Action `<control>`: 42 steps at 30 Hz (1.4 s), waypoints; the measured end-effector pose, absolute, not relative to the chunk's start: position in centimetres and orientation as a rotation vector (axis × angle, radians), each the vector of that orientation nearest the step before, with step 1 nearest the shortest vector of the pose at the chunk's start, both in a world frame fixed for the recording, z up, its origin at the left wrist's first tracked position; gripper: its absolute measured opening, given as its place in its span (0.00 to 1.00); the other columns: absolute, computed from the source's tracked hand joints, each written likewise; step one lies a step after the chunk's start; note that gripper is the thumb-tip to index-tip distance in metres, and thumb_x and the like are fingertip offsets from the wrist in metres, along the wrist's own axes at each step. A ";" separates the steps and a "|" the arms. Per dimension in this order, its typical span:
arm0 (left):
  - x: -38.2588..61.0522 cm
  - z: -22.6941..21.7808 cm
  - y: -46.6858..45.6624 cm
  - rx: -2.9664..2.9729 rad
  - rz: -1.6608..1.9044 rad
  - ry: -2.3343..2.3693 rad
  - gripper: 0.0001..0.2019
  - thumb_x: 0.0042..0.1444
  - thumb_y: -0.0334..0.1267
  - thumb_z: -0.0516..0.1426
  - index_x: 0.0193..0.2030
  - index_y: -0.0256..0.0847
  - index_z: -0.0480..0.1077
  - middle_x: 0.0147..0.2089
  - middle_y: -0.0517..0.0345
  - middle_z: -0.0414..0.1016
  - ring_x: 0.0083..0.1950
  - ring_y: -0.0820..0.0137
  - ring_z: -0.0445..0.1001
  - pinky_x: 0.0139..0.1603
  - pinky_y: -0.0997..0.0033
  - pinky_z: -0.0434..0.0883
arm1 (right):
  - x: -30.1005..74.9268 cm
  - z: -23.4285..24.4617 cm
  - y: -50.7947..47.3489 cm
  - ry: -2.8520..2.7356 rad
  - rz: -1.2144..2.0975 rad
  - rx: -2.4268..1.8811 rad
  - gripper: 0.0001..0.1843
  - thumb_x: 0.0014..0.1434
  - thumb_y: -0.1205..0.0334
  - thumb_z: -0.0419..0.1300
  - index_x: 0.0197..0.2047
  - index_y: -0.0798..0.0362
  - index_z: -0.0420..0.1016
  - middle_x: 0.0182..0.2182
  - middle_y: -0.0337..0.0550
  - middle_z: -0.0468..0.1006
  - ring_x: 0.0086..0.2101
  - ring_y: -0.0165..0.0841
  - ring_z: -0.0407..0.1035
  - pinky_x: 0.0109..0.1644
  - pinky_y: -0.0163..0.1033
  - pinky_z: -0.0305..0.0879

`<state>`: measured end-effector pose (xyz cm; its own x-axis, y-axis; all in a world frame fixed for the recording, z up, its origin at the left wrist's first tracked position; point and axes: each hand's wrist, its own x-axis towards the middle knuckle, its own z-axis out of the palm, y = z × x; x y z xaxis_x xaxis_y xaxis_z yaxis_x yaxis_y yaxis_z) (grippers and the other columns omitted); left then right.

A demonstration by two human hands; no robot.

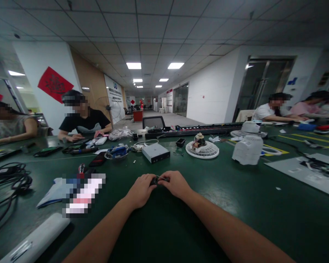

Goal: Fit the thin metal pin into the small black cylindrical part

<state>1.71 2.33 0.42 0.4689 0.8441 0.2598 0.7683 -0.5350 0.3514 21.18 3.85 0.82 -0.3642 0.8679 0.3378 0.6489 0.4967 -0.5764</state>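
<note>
My left hand [140, 189] and my right hand [176, 183] meet over the dark green table [235, 204], both closed on a small dark part [157, 179] pinched between their fingertips. What the part is I cannot make out. A grey box-shaped drive [155, 152] lies just beyond my hands. Farther right, a white fan grille [202, 149] carries a small motor, and a white fan housing [248, 149] stands beside it.
Black cables [8, 179] lie at the left edge. Papers [55, 191] and a white bar [35, 239] sit near left. A grey mat [304, 170] with parts lies at right. Other people sit at the far left, back left and back right.
</note>
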 end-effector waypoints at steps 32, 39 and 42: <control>2.4 1.4 1.2 2.658 0.425 1.480 0.04 0.51 0.32 0.51 0.31 0.41 0.67 0.31 0.55 0.69 0.36 0.64 0.68 0.37 0.66 0.63 | 22.1 -0.3 5.4 -1.672 1.333 -0.948 0.12 0.52 0.56 0.61 0.32 0.58 0.73 0.22 0.37 0.74 0.16 0.21 0.58 0.18 0.28 0.50; 2.3 1.2 1.3 2.670 0.426 1.495 0.05 0.53 0.33 0.51 0.30 0.41 0.67 0.28 0.57 0.68 0.33 0.65 0.67 0.36 0.66 0.61 | 21.9 -0.6 5.7 -1.683 1.302 -1.020 0.10 0.53 0.58 0.60 0.30 0.57 0.73 0.20 0.36 0.73 0.15 0.22 0.57 0.18 0.29 0.50; 2.3 1.1 1.2 2.677 0.423 1.501 0.05 0.53 0.34 0.51 0.30 0.41 0.67 0.28 0.56 0.68 0.33 0.65 0.67 0.35 0.67 0.60 | 22.1 -0.4 5.7 -1.719 1.305 -1.033 0.08 0.54 0.60 0.59 0.31 0.58 0.73 0.21 0.36 0.73 0.16 0.22 0.58 0.19 0.29 0.50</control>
